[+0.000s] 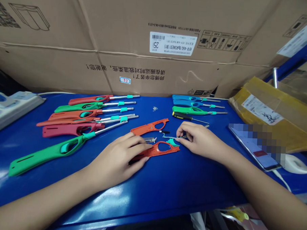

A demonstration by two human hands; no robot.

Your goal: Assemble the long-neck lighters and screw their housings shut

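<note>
My left hand (125, 152) is closed around the rear of an orange lighter half-shell (168, 150), thumb along its near side. A clear fuel tank with a metal valve (150, 140) pokes out beside its fingertips. My right hand (194, 135) pinches a thin pale wire (170, 137) between thumb and forefinger; whatever else lies under its fingers is hidden. A small black igniter part (164, 131) sits at the wire's left end. The teal trigger (173, 142) lies against the half-shell's upper edge. Beyond it rests the other orange half-shell (150, 127).
Several gas lighters (73, 130) lie in a row on the left of the blue table (150, 196). More blue and green lighters (188, 110) and a screwdriver (182, 116) lie behind my right hand. A phone (253, 148), yellow-taped parcel (270, 110) and power strip (15, 110) flank them.
</note>
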